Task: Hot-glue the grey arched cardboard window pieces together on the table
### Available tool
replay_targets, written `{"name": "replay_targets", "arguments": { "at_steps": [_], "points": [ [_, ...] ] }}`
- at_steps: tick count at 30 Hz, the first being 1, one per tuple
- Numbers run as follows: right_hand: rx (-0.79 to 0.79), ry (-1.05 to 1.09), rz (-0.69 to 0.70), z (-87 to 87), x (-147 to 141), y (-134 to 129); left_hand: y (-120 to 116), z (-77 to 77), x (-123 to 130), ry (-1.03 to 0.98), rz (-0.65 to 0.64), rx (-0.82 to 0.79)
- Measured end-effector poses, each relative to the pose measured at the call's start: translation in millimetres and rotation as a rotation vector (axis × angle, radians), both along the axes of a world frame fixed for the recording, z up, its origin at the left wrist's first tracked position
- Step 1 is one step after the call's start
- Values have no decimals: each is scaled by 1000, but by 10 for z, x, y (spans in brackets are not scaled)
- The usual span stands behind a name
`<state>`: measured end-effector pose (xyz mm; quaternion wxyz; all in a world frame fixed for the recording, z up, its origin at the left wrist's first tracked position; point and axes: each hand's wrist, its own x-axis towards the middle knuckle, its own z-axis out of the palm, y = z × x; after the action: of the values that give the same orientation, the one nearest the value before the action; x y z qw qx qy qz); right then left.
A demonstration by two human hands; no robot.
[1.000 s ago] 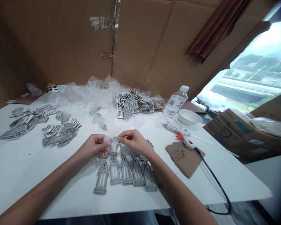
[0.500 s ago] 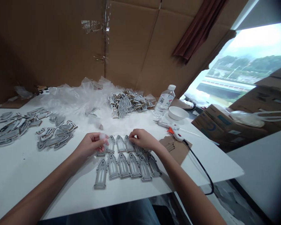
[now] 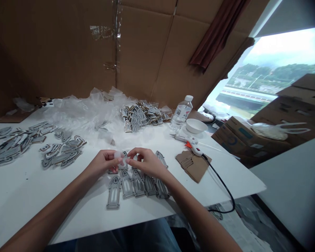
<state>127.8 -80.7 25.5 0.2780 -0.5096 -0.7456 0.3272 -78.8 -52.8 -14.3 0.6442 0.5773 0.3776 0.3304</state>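
Between thumb and fingers of my left hand (image 3: 108, 161) is a small translucent white piece (image 3: 118, 155). My right hand (image 3: 144, 161) has its thumb and index finger pinched close to that piece; whether they grip its edge or something tiny is too small to tell. Under and beside the hands lie grey window-shaped pieces in two rows. The front-left one (image 3: 113, 193) shows whole, while my right hand and wrist cover parts of the back row and the right end of the front row.
Loose grey pieces (image 3: 61, 154) lie left, with another pile (image 3: 140, 117) behind. Crumpled clear plastic (image 3: 76, 110), a water bottle (image 3: 182, 113) and a white bowl (image 3: 196, 126) stand farther back. A corded glue gun (image 3: 195, 147) lies right, by cardboard (image 3: 194, 169).
My right hand has moved left from the back row to beside my left hand. My left hand has shifted slightly right, still with the translucent piece. The view has turned a little.
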Motion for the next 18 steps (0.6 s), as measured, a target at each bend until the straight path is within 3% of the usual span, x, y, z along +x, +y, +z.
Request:
{"name": "replay_targets", "arguments": {
  "at_steps": [4,8,12,18],
  "points": [
    [-3,59,5,10,-113,-19,-2,14,3,3,-39,9],
    [81,123,-121,68,179,-32,7,38,-1,24,28,13],
    [339,-41,-301,85,602,-126,11,66,-1,23,85,18],
    [323,-303,-278,-128,795,-275,45,-31,-15,8,81,16]
  ]
}}
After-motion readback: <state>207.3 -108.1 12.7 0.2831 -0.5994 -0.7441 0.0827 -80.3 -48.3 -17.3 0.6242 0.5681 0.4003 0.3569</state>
